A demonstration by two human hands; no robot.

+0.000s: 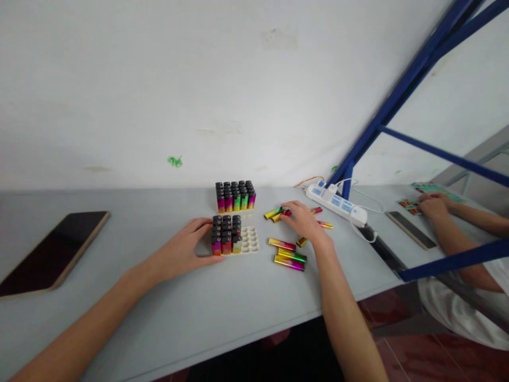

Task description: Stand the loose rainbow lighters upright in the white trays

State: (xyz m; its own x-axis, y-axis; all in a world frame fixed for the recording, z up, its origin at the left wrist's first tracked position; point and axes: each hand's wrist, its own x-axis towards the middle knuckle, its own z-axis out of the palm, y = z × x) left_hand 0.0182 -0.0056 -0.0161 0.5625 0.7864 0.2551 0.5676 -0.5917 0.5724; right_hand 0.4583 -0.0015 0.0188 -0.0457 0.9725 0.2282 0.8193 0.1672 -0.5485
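we had our left hand [186, 245] closed about the left end of a white plastic tray [249, 240], the thumb along its front corner and the fingers round its left side. just right of that thumb, in three columns, upright lighters with black tops and shiny gradient bodies [226, 236] filled the tray's left part; the nearest three ran from magenta into orange, deep red, and a pale, nearly clear yellow. farther toward our right hand [304, 217], the tray showed two columns of round white hollows.

our right hand was lowered, its fingers bent over several loose, glossy metallic cylinders [274, 213] shaded yellow, green and red; we could not tell whether it gripped one. nearer to us, below that hand, lay three more shiny tubes [292, 255], yellow running into red, green and magenta.

beyond our left hand and the tray, a second upright block of black-topped lighters [236, 200] glowed magenta, yellow, green and purple. a white power strip [337, 204] lay past our right hand, and a dark-screened phone [55, 249] well left of our left hand.
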